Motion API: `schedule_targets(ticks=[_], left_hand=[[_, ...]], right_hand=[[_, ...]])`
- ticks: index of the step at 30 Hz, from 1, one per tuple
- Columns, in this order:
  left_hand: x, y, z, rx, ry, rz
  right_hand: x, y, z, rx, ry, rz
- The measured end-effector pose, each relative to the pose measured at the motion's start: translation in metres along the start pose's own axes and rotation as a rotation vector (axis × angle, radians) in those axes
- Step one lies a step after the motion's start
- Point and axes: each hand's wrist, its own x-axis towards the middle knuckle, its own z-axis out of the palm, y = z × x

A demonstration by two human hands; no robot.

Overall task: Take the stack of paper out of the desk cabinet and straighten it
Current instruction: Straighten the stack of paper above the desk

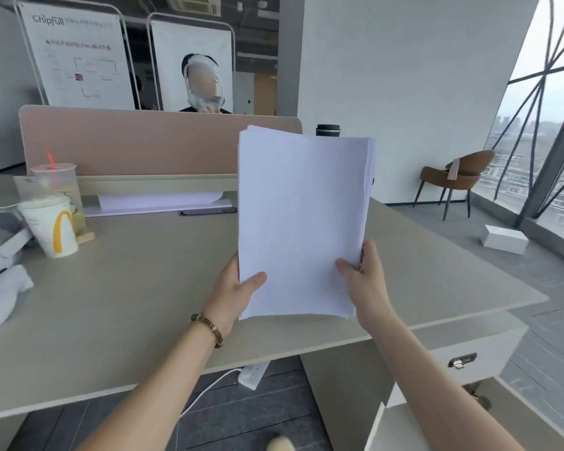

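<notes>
- We hold the thick stack of plain white paper sheets [302, 222] upright above the pale grey-beige desk top [127, 304], facing us, its bottom edge seeming to hover just over the surface or perhaps touch it; we cannot tell which.
- Our left hand [238, 288] pinches the lower left edge, thumb across the front sheet and the other fingers hidden behind, so we judge them closed on the paper.
- Our right hand [362, 278] clamps the lower right edge the same way, thumb in front, fingers wrapped round the back.
- The stack is out of the pale desk cabinet [463, 362] that sits below the desk at our right, so that part looks done; the top and right edges are ragged, with sheets fanned out of line, so the straightening remains.
- Risk one: both grips sit low, leaving the tall upper part unsupported. If we loosen too much while tapping, the top could flop forward or sheets could slide out and scatter.
- Risk two: tapping near the desk's front edge could send the bottom off it and down toward the floor.
- Risk three: squeezing too tightly would lock the misaligned sheets in place, and hard taps would then crease their corners.
- The white paper cup with a yellow arch logo [51, 227] stands well apart at the left, so knocking it seems unlikely.
</notes>
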Motion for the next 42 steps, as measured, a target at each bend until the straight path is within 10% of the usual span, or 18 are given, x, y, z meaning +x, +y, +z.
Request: schedule_targets(ticks=[42], left_hand=[[0.009,0.038,0.003,-0.095,0.24,0.129]], right_hand=[[0.018,-0.038,0.018,0.101,0.002,-0.262]])
